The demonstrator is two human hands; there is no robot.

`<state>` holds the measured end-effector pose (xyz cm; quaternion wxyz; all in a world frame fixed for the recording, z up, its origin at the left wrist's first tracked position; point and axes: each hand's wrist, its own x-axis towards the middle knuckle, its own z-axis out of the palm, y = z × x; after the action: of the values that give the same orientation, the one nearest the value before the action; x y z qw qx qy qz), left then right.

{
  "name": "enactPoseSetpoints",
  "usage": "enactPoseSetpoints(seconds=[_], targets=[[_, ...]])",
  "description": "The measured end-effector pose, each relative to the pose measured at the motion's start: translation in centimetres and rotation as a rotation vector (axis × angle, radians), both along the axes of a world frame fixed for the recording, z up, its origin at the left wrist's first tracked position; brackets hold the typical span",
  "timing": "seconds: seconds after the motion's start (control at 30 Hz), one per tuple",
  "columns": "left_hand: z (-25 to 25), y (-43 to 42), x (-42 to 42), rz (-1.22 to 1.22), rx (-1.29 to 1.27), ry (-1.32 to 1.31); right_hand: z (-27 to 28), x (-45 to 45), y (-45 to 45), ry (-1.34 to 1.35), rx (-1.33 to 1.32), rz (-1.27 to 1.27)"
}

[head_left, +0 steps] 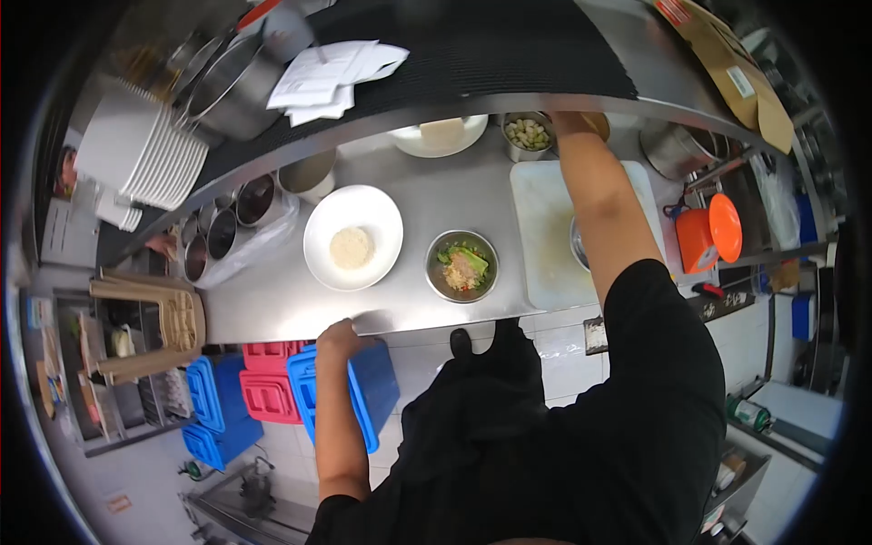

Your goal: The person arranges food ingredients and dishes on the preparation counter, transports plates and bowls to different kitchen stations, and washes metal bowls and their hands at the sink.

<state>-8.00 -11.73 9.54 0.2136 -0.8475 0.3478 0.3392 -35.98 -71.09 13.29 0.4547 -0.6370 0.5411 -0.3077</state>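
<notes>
My left hand (338,338) is at the front edge of the steel counter (259,304), its fingers curled and pressed against that edge. My right arm stretches across the white cutting board (545,232). My right hand (570,122) is partly hidden beneath the shelf, beside a round brownish container (597,124) and a metal pot of pale green chopped pieces (528,134); its fingers do not show. Between my arms stand a white plate (318,222) with a pale round mound and a steel bowl (432,282) of greens and chopped ingredients. A metal bowl (576,245) is half covered by my forearm.
Above the counter runs a shelf (509,54) with papers (336,77), stacked white dishes (145,150) and pots. An orange scale (699,238) stands at the right. Metal containers (222,234) line the left. Blue bins (372,391) and red bins (272,395) sit below.
</notes>
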Motion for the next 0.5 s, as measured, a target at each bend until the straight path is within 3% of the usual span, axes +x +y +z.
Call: enactPoseSetpoints(seconds=[0.13, 0.2, 0.33, 0.4, 0.47, 0.5], targets=[[5.3, -3.4, -1.3, -0.073, -0.183, 0.195, 1.0, -0.4, 1.9, -0.087, 0.004, 0.022], [7.2, -7.2, -3.0, -0.165, -0.443, 0.259, 1.5, -0.8, 3.9, -0.139, 0.025, 0.036], [4.6, -18.5, -7.4, -0.245, -1.003, 0.341, 2.5, -3.1, 7.4, -0.222, 0.092, 0.047], [1.5, -25.5, -9.5, -0.26, -1.073, 0.251, 3.4, -4.9, 7.9, -0.234, 0.124, 0.038], [1.3, -31.9, -12.3, -0.347, -1.163, 0.298, 2.7, -7.0, 7.4, -0.256, 0.137, 0.016], [1.4, -35.2, -13.3, -0.347, -1.101, 0.23, -0.4, -7.8, 4.8, -0.378, 0.111, 0.013]])
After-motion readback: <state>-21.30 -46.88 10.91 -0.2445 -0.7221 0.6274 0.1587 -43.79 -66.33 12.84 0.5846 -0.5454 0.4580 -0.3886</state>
